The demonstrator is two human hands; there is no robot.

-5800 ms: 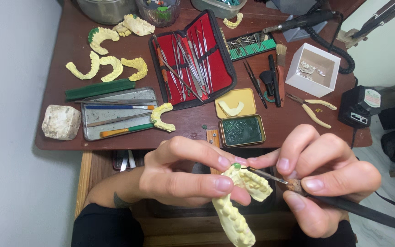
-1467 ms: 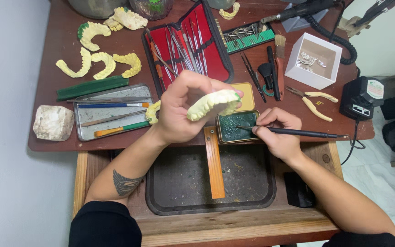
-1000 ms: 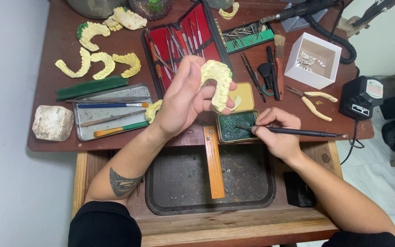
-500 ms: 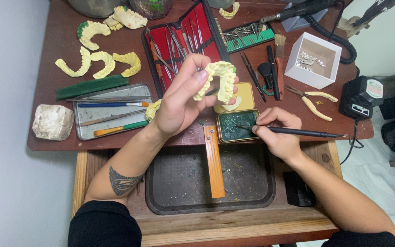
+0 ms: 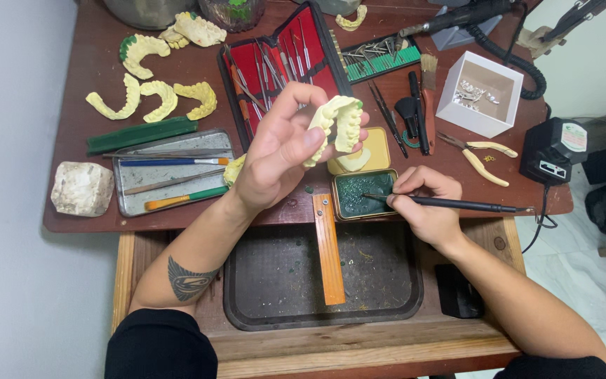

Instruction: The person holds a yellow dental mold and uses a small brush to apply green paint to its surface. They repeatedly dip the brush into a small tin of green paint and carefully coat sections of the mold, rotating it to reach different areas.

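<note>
From the head view, the left hand point(image 5: 278, 151) grasps a yellow dental cast point(image 5: 336, 126) lifted above the worktop point(image 5: 92, 77), while the right hand point(image 5: 426, 203) pinches a thin black tool point(image 5: 457, 204) dipping into the green wax tin point(image 5: 362, 194), so waxing seems unfinished.

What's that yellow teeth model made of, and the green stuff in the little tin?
The teeth model in the left hand looks like cast plaster or dental stone: matte, chalky, pale yellow. The green stuff looks like wax, dark and slightly glossy, though that is uncertain.
</note>
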